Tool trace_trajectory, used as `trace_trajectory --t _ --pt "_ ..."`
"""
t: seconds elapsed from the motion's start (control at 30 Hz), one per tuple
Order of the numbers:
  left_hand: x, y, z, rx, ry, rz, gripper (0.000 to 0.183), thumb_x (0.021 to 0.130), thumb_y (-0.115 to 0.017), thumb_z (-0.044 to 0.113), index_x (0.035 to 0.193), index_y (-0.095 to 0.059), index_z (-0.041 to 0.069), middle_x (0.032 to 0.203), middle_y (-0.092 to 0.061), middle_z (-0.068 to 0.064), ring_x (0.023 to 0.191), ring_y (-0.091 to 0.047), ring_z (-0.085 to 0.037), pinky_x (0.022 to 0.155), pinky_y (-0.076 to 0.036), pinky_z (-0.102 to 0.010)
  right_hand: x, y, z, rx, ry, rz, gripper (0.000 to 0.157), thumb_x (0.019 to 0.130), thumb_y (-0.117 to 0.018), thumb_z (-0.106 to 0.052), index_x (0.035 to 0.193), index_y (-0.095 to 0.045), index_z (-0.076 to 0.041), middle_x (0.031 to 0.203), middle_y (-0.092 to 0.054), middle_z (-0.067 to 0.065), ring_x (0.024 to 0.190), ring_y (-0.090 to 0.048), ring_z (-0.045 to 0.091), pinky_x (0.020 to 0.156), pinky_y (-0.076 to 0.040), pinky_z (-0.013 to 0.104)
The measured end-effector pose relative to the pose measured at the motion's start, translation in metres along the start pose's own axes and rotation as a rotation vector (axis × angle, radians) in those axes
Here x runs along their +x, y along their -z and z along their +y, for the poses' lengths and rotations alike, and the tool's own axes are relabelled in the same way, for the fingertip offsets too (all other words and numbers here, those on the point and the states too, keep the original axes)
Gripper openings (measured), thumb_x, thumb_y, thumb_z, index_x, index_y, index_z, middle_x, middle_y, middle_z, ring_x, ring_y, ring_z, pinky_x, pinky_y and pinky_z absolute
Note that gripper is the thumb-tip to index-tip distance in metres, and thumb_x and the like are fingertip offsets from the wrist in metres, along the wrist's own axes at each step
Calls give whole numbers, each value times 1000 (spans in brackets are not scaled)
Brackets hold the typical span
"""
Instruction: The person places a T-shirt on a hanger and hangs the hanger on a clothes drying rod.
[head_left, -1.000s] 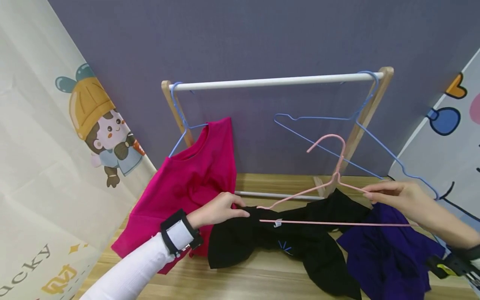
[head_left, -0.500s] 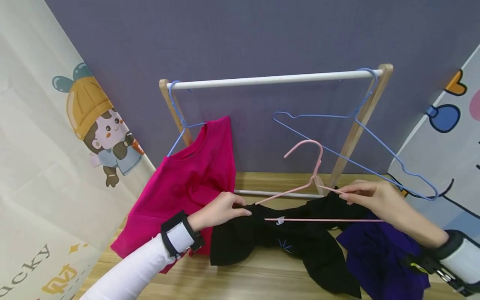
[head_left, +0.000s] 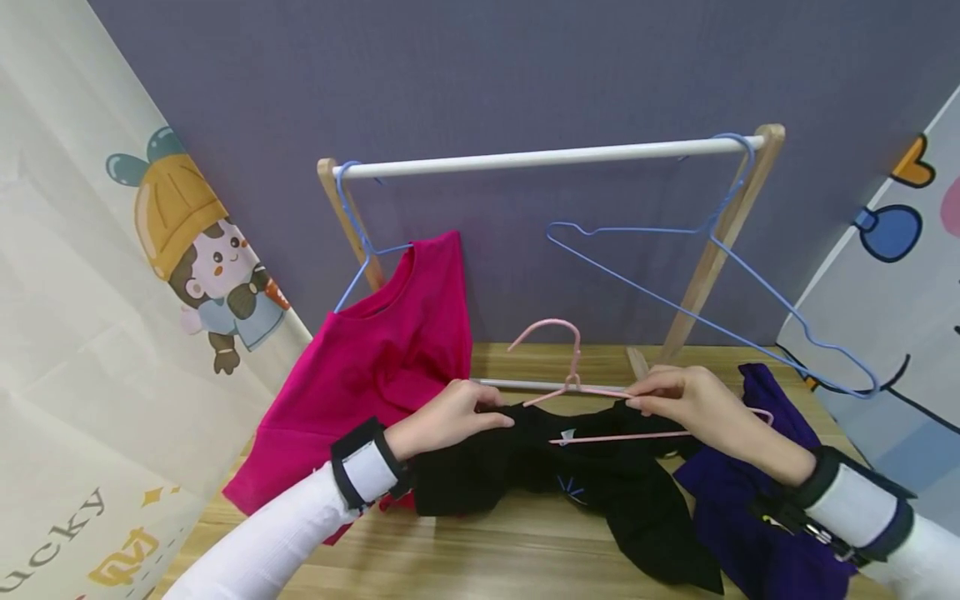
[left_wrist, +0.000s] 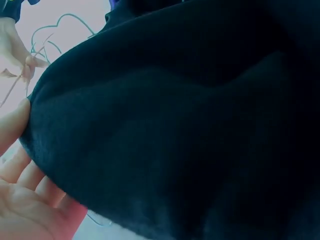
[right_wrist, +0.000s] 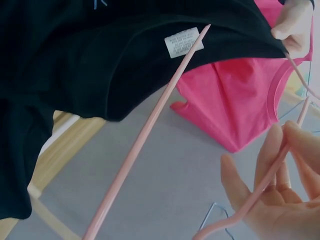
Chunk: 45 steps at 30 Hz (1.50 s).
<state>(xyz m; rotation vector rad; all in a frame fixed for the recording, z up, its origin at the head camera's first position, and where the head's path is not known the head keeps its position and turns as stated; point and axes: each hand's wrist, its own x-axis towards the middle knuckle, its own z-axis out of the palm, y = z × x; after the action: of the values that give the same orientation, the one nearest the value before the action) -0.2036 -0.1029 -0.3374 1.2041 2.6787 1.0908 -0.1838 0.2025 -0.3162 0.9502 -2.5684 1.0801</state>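
Observation:
In the head view, my left hand (head_left: pixel 453 417) pinches the shoulder edge of a black shirt (head_left: pixel 517 475), beside its neckline. My right hand (head_left: pixel 697 412) grips the upper arm of a pink clothes hanger (head_left: pixel 618 437) between thumb and fingers. The hanger's left end runs into the neck opening, under the cloth. Its hook stands up above the shirt, and its lower bar crosses in front of the collar label (right_wrist: pixel 181 42), as the right wrist view shows. Black cloth (left_wrist: pixel 150 125) fills most of the left wrist view, its edge between my left thumb and fingers (left_wrist: pixel 30 175).
A white rail (head_left: pixel 555 157) on wooden posts stands behind. A magenta shirt (head_left: pixel 367 367) hangs at its left on a blue hanger. Another blue hanger (head_left: pixel 637 287) hangs bare at the right. A purple garment (head_left: pixel 757 508) lies on the wooden surface (head_left: pixel 480 558) at right.
My right hand has moved left with the pink hanger, sliding its left end farther into the black shirt's neck; the hook has dropped lower. My left hand keeps its pinch, almost still.

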Motion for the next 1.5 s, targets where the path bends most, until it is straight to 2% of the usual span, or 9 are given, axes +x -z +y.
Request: trace_trajectory --t 0.1,0.23,0.47,0.7,0.83,1.0,1.13,1.3,1.5 --pt "2 -1 2 -1 -1 15 7 78 -65 17 74 -62 14 55 -43 7 50 -32 -4 47 -33 -23 4 -6 -2 7 -27 -9 10 77 -63 -6 85 -67 -10 77 -63 0 62 -54 6 50 -47 25" --pt "4 -2 4 1 6 51 5 78 -65 17 75 -62 14 56 -45 8 50 -30 -3 48 -32 -23 10 -16 -4 5 17 18 10 75 -64 -4 83 -67 -9 74 -63 -1 61 -50 4 49 -47 26" --pt "8 -4 8 0 38 115 7 77 -66 16 82 -65 11 70 -62 3 60 -45 -3 58 -44 -24 18 -28 -5 18 20 24 10 76 -64 -6 84 -67 -9 71 -58 -5 62 -49 5 50 -46 28" --pt "13 -5 11 -2 45 157 13 77 -66 15 88 -66 7 74 -64 -3 64 -49 -6 61 -48 -27 24 -33 -2 17 9 36 10 76 -64 -6 84 -67 -10 71 -59 -4 60 -48 6 48 -44 26" --pt "15 -4 10 -14 53 160 18 77 -65 14 94 -65 6 84 -67 -6 71 -55 -6 67 -50 -29 25 -33 0 -14 4 54 10 77 -64 -8 86 -67 -10 77 -62 -1 66 -53 9 55 -50 31" --pt "17 -1 7 -17 53 175 18 78 -65 15 95 -65 7 87 -67 -6 73 -55 -8 68 -50 -30 22 -28 -3 -89 33 103 20 74 -67 -7 93 -64 -9 87 -63 4 78 -58 15 65 -52 42" --pt "16 2 5 -22 51 195 19 77 -65 14 95 -65 7 87 -67 -7 74 -55 -9 69 -50 -31 20 -16 -1 -166 86 187 24 70 -69 -2 93 -64 -9 88 -63 5 72 -57 13 55 -50 35" --pt "15 8 5 -19 37 229 19 77 -65 13 94 -64 6 88 -67 -8 75 -56 -10 69 -51 -33 13 0 2 -217 91 268 25 71 -68 -2 93 -65 -13 89 -62 1 69 -54 7 48 -46 25" --pt "12 13 2 -35 43 256 19 77 -65 12 95 -64 6 90 -66 -9 75 -56 -11 70 -51 -35 1 1 7 -196 99 202 25 71 -68 -2 90 -65 -17 88 -64 -1 80 -56 6 63 -48 19"
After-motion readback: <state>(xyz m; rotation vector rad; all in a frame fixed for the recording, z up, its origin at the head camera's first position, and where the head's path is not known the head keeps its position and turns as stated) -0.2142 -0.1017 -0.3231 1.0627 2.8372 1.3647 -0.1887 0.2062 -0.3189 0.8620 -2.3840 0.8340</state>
